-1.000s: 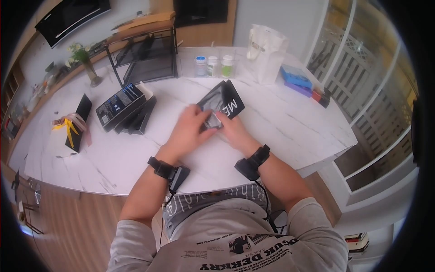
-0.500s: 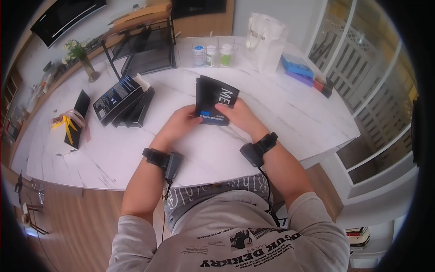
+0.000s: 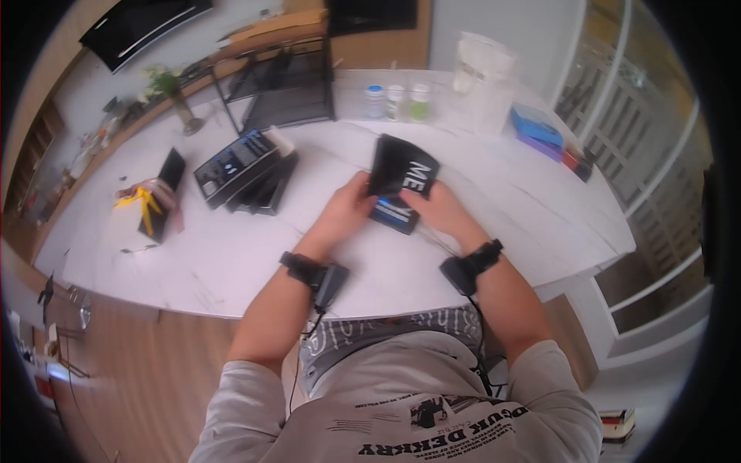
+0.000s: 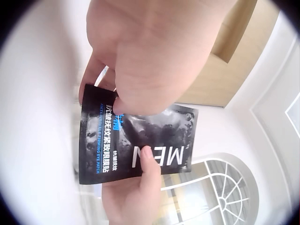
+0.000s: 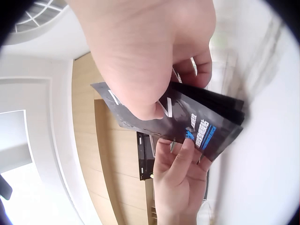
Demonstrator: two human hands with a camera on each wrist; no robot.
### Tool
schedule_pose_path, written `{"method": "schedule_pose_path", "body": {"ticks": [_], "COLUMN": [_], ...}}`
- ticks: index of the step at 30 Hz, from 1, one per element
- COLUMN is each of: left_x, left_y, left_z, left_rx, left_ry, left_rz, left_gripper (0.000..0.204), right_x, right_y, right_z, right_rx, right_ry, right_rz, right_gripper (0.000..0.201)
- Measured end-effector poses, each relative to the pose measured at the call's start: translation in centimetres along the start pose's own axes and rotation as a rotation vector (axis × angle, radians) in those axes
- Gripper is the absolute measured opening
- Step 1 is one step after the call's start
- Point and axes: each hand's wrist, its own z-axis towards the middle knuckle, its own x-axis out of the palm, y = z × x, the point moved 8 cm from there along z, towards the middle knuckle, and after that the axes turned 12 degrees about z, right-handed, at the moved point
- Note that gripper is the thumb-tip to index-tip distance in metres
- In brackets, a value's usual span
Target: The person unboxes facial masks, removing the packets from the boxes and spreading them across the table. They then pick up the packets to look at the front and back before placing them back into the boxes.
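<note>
A small stack of black eye patch sachets (image 3: 401,163) with white "MEN" lettering is held above the table in front of me. My left hand (image 3: 345,208) pinches the left edge, its thumb on the front face. On the opposite edge my right hand (image 3: 448,212) grips the stack, its thumb pressed near the lettering. Blue and white print shows at the lower end of the front sachet (image 4: 93,140) in the left wrist view. Layered edges of the sachets (image 5: 229,107) fan slightly apart in the right wrist view. Fingers behind the stack are partly hidden.
Black printed boxes (image 3: 235,166) lie stacked at the left, beside a white box with a yellow ribbon (image 3: 148,199). Behind stand a black rack (image 3: 289,92), bottles (image 3: 394,103) and a white bag (image 3: 486,81). A blue box (image 3: 536,125) lies at the right.
The sachets have gone from tilted, with both hands over their lower end, to being held by opposite edges. The front sachet now looks more bent. The head view has swung left.
</note>
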Motion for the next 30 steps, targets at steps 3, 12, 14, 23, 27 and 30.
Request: {"method": "schedule_pose_path", "body": {"ticks": [3, 12, 14, 23, 27, 30], "left_x": [-1.2, -13.2, -18.4, -24.7, -24.9, -20.9], "left_y": [0.1, -6.3, -6.5, -0.8, -3.3, -9.4], "left_z": [0.1, -1.7, -2.3, -3.5, -2.6, -1.7], "left_rx": [-0.038, 0.118, -0.059, -0.605, -0.348, -0.048], "left_ry": [0.014, -0.297, -0.330, 0.130, -0.075, -0.142], "left_rz": [0.137, 0.773, 1.051, 0.974, 1.065, 0.958], "left_gripper": [0.030, 0.040, 0.047, 0.101, 0.104, 0.109], "right_x": [-0.3, -0.8, -1.1, -0.5, -0.2, -0.4], "right_y": [-0.7, 0.3, -0.2, -0.2, 0.1, 1.9], "right_z": [0.2, -0.2, 0.1, 0.2, 0.4, 0.2], "right_rx": [0.034, 0.087, 0.077, 0.095, 0.049, 0.022], "right_ry": [-0.001, -0.119, -0.106, -0.091, -0.058, -0.012], "right_rz": [0.030, 0.289, 0.298, 0.332, 0.633, 0.944], "right_gripper": [0.025, 0.020, 0.021, 0.023, 0.025, 0.026]}}
